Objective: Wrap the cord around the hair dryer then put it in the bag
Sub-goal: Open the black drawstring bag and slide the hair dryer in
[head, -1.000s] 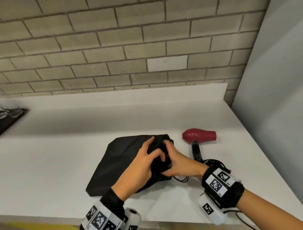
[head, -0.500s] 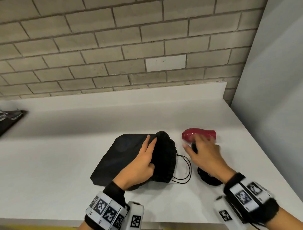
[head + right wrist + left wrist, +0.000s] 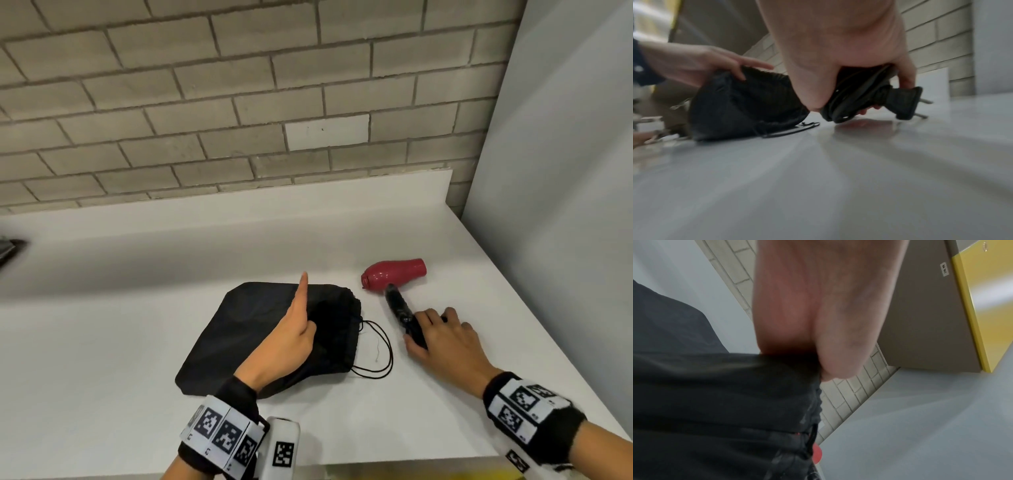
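Note:
A red hair dryer [image 3: 394, 274] lies on the white counter [image 3: 120, 342], its black handle [image 3: 397, 303] pointing toward me. My right hand [image 3: 428, 329] grips the coiled black cord [image 3: 855, 97] at the handle's end. The plug [image 3: 904, 102] sticks out past the fingers. Left of it lies a black drawstring bag [image 3: 246, 335], its mouth facing the dryer. My left hand [image 3: 301, 308] holds the mouth's upper edge, thumb inside and fingers stretched over the top. In the left wrist view my palm blocks most of the bag [image 3: 715, 402].
The bag's drawstring loops [image 3: 380, 346] lie on the counter between the bag and my right hand. A brick wall stands behind, a grey panel [image 3: 565, 205] bounds the right side. A dark object [image 3: 10, 248] sits at the far left. The counter's front edge runs just under my wrists.
My right hand let go of the bag, passed over the dryer, then came back down the handle and gripped the cord. My left hand stayed at the bag's mouth.

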Demonstrator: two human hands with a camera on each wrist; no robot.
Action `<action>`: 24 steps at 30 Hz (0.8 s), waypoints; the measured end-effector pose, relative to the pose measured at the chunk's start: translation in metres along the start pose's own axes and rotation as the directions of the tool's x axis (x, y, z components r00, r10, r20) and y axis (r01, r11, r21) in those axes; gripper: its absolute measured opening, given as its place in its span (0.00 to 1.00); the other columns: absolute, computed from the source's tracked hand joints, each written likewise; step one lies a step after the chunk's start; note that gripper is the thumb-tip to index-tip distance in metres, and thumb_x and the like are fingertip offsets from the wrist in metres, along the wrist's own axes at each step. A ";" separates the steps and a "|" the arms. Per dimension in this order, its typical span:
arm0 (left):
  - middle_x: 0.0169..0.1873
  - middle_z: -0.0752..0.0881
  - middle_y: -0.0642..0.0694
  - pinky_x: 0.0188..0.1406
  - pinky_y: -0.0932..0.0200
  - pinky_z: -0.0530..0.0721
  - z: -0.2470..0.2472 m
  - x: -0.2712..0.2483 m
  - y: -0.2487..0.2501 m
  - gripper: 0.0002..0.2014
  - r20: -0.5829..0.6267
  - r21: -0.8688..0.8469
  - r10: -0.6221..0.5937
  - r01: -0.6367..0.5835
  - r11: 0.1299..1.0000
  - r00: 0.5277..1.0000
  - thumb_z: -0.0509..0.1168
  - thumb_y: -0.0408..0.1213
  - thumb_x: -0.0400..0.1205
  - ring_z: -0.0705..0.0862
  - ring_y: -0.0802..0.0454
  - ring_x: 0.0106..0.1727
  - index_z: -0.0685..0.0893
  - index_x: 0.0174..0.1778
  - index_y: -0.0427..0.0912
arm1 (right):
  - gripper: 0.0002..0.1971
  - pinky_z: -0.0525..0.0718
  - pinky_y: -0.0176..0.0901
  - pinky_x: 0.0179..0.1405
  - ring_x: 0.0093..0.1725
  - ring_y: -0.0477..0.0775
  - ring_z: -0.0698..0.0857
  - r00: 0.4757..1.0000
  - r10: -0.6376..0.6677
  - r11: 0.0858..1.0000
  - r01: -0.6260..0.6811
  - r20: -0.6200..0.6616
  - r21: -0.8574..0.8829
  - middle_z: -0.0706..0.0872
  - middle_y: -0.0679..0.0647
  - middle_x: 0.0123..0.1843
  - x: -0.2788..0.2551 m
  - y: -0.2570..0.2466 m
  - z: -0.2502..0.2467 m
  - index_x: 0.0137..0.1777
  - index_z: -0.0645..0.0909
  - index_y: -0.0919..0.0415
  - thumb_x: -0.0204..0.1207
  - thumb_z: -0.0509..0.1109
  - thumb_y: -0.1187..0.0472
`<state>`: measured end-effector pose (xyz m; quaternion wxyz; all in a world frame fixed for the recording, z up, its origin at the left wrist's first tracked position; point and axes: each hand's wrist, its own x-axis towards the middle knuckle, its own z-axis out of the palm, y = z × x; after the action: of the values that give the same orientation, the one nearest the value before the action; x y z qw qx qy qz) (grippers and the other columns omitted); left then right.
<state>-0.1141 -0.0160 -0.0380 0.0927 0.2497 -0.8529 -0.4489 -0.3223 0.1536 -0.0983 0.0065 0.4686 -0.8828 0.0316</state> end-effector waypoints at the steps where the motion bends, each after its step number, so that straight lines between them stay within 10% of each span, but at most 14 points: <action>1: 0.50 0.68 0.66 0.47 0.82 0.69 -0.001 0.000 -0.003 0.35 -0.023 -0.012 0.005 -0.005 1.000 1.000 0.49 0.27 0.84 0.70 0.71 0.43 0.39 0.81 0.54 | 0.19 0.75 0.47 0.38 0.52 0.55 0.76 1.000 -0.022 0.997 0.024 -0.020 0.067 0.83 0.48 0.55 0.001 0.007 -0.005 0.59 0.76 0.53 0.78 0.57 0.42; 4: 0.43 0.69 0.57 0.43 0.69 0.70 -0.004 0.002 -0.012 0.32 -0.060 -0.038 0.058 -0.060 0.997 0.997 0.49 0.29 0.82 0.66 0.68 0.39 0.49 0.76 0.66 | 0.13 0.74 0.46 0.37 0.48 0.50 0.75 0.999 0.007 0.960 0.007 -0.047 0.281 0.82 0.43 0.51 0.003 0.028 -0.022 0.58 0.76 0.46 0.77 0.61 0.44; 8: 0.60 0.71 0.47 0.57 0.69 0.68 -0.010 -0.001 -0.009 0.32 -0.049 -0.035 0.062 -0.063 0.997 0.997 0.49 0.27 0.83 0.73 0.67 0.56 0.49 0.77 0.62 | 0.04 0.81 0.47 0.42 0.39 0.48 0.84 0.997 -0.073 0.777 0.058 -0.002 0.626 0.86 0.43 0.43 -0.005 0.054 -0.050 0.47 0.83 0.38 0.76 0.68 0.46; 10: 0.77 0.61 0.52 0.73 0.68 0.56 -0.010 -0.003 -0.007 0.33 -0.048 -0.067 0.051 -0.055 0.996 0.998 0.48 0.27 0.85 0.58 0.66 0.77 0.45 0.80 0.59 | 0.16 0.81 0.41 0.43 0.40 0.50 0.86 0.978 -0.208 0.666 0.163 -0.028 0.728 0.86 0.46 0.45 -0.013 0.065 -0.067 0.50 0.85 0.42 0.71 0.66 0.35; 14: 0.82 0.51 0.56 0.78 0.64 0.50 -0.011 -0.001 -0.008 0.31 -0.041 -0.082 0.050 -0.053 0.995 0.998 0.48 0.31 0.87 0.51 0.70 0.78 0.41 0.82 0.54 | 0.30 0.84 0.41 0.42 0.42 0.54 0.87 0.891 -0.453 0.485 0.211 0.037 0.849 0.86 0.51 0.49 -0.015 0.074 -0.084 0.60 0.84 0.56 0.69 0.68 0.32; 19: 0.56 0.75 0.54 0.56 0.81 0.66 -0.012 0.001 -0.001 0.26 -0.042 0.016 0.019 -0.018 1.000 0.999 0.49 0.39 0.88 0.73 0.75 0.49 0.49 0.82 0.51 | 0.25 0.81 0.50 0.53 0.51 0.55 0.86 0.796 -0.599 0.498 0.278 0.094 0.822 0.85 0.50 0.53 0.003 0.052 -0.079 0.62 0.84 0.56 0.75 0.66 0.38; 24: 0.81 0.60 0.45 0.79 0.56 0.56 -0.004 -0.007 0.007 0.24 0.035 0.060 0.022 -0.024 0.998 0.999 0.48 0.43 0.89 0.56 0.54 0.81 0.53 0.82 0.51 | 0.10 0.80 0.39 0.51 0.50 0.49 0.86 0.806 -0.580 0.535 0.262 0.123 0.803 0.85 0.48 0.51 0.028 0.027 -0.060 0.58 0.86 0.46 0.79 0.68 0.55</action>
<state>-0.1085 -0.0121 -0.0295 0.0758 0.2348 -0.8704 -0.4261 -0.3617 0.1492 -0.0384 -0.3498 0.6268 -0.6276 0.3017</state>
